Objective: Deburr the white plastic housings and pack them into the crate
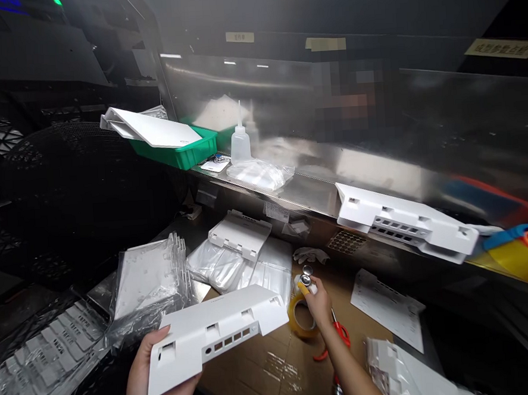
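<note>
My left hand [156,377] grips the left end of a white plastic housing panel [222,322] and holds it tilted above the bench. Its edge has clip slots and a row of port openings. My right hand [317,301] is closed around the top of a small container with a shiny round metal lid [305,275]; its body is mostly hidden. Something yellow covers one fingertip. Just below that hand lies a roll of clear yellowish tape [302,317]. Red-handled scissors [341,334] lie beside the right forearm, partly covered by it.
Bagged clear-wrapped panels [146,276] are stacked at left, with a similar white panel [241,231] on plastic bags behind. The metal shelf [312,191] carries a green bin [194,154], a squeeze bottle [240,144] and another housing [403,219]. A flat white panel [387,309] lies right.
</note>
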Demonstrator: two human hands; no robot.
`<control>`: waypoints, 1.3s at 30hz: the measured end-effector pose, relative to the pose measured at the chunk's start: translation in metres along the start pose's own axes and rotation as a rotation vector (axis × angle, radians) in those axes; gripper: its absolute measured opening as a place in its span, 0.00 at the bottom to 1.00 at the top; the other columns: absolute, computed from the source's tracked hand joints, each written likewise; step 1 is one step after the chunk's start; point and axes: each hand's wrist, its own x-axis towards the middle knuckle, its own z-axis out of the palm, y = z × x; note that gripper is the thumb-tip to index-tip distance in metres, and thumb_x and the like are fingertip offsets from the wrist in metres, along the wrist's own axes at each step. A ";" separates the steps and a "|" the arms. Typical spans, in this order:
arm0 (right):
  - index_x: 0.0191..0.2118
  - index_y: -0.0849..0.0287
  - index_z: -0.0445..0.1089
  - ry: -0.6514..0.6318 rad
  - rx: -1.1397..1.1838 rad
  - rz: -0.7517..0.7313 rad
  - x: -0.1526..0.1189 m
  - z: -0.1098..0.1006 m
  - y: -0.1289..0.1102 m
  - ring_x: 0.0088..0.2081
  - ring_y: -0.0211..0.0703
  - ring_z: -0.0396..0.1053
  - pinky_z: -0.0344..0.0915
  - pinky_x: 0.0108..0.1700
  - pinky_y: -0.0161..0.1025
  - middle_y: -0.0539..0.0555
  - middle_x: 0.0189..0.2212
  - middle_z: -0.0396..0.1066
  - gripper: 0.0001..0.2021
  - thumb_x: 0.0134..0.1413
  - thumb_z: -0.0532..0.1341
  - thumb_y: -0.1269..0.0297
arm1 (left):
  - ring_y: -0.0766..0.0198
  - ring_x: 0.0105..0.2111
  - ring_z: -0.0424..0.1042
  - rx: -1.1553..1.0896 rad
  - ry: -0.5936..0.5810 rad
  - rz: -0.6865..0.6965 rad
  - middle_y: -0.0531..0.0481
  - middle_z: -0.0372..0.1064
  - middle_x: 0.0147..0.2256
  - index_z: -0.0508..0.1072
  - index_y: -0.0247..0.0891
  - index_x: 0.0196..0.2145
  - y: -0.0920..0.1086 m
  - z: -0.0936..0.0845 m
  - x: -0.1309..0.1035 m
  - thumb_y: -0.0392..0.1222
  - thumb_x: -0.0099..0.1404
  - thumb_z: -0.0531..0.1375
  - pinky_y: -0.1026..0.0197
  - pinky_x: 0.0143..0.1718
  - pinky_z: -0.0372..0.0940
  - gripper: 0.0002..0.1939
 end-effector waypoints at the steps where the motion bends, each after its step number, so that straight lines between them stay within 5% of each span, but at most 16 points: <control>1: 0.60 0.57 0.66 -0.006 -0.004 0.000 0.000 -0.001 0.000 0.43 0.46 0.75 0.73 0.48 0.50 0.56 0.46 0.76 0.23 0.67 0.60 0.50 | 0.57 0.24 0.77 0.000 0.000 0.004 0.53 0.77 0.26 0.75 0.38 0.31 0.000 -0.001 0.000 0.32 0.60 0.60 0.57 0.21 0.71 0.05; 13: 0.58 0.58 0.68 -0.053 -0.071 0.012 0.003 -0.014 -0.006 0.41 0.45 0.75 0.73 0.47 0.49 0.54 0.44 0.75 0.21 0.66 0.61 0.51 | 0.57 0.23 0.76 -0.001 -0.001 0.001 0.52 0.76 0.24 0.73 0.39 0.30 0.003 0.000 -0.006 0.31 0.59 0.60 0.57 0.21 0.71 0.05; 23: 0.56 0.58 0.69 -0.058 -0.112 0.005 0.001 -0.018 -0.009 0.41 0.44 0.76 0.73 0.47 0.49 0.54 0.42 0.76 0.21 0.66 0.61 0.50 | 0.58 0.25 0.76 0.055 0.004 0.012 0.53 0.77 0.26 0.76 0.39 0.41 0.002 -0.002 -0.008 0.33 0.55 0.62 0.56 0.29 0.73 0.14; 39: 0.57 0.58 0.69 -0.066 -0.168 0.004 0.004 -0.016 -0.012 0.41 0.44 0.75 0.74 0.46 0.48 0.54 0.43 0.75 0.20 0.67 0.61 0.52 | 0.59 0.23 0.76 0.028 -0.012 -0.012 0.53 0.76 0.25 0.73 0.39 0.31 0.001 -0.007 -0.005 0.32 0.56 0.61 0.57 0.25 0.73 0.05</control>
